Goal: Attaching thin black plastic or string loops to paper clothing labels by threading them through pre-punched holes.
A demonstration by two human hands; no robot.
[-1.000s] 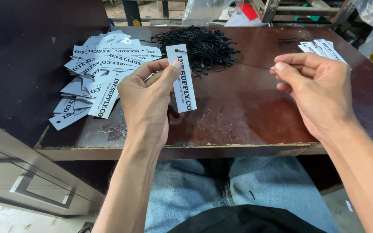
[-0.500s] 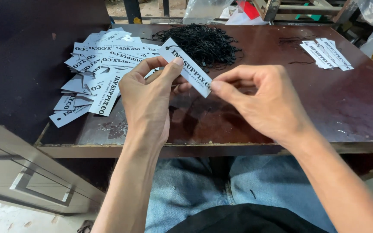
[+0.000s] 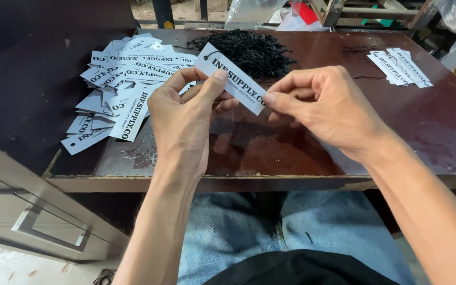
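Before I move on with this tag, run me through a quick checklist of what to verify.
1. Left hand grips the white tag: ok.
2. Right hand pinches the tag's lower end: ok.
3. Punched hole at the tag's upper end is uncovered: ok.
4. Black string already through the hole: cannot tell.
5. Pile of black strings lies just behind the hands: ok.
6. Loose tag pile and small stack lie apart on the table: ok.
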